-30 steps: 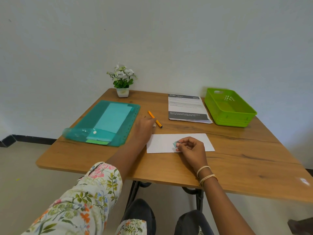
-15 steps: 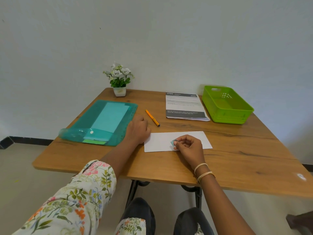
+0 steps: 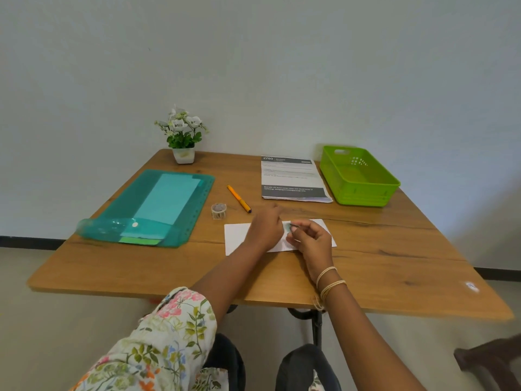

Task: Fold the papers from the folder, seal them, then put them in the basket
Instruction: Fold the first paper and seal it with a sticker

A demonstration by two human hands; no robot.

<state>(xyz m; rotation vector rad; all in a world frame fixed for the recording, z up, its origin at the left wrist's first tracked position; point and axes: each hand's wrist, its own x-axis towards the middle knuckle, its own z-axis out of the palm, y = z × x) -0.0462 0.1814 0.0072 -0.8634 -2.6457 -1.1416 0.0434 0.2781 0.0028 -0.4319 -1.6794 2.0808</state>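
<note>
Pale wall fills the upper half of the frame, and below it a wooden table (image 3: 394,263) spreads across the middle. At centre left of the frame lies the teal folder (image 3: 135,204), flat on the wood, with a lighter sheet showing through its cover. At the right, near the table's far corner, sits the green basket (image 3: 363,190), and I see nothing in it. Just left of the basket lies a printed sheet (image 3: 293,179) with dark bands at its top and bottom. At the far edge of the table, against the wall, stands a small potted plant (image 3: 183,136) with white flowers.

At centre frame lies the folded paper (image 3: 236,237), a white strip flat on the table, partly under both my hands. My left hand (image 3: 265,230) rests on the paper's middle, fingers loosely bent and pressing down on it; it is blurred, so I cannot tell more. My right hand (image 3: 313,244) sits just beside it, fingers curled, pinching a small teal piece of tape (image 3: 288,227) at the paper's upper edge.

Above the paper, an orange pen (image 3: 239,198) lies slantwise on the wood, and just left of its near tip stands a small tape roll (image 3: 218,210), apart from my hands.
</note>
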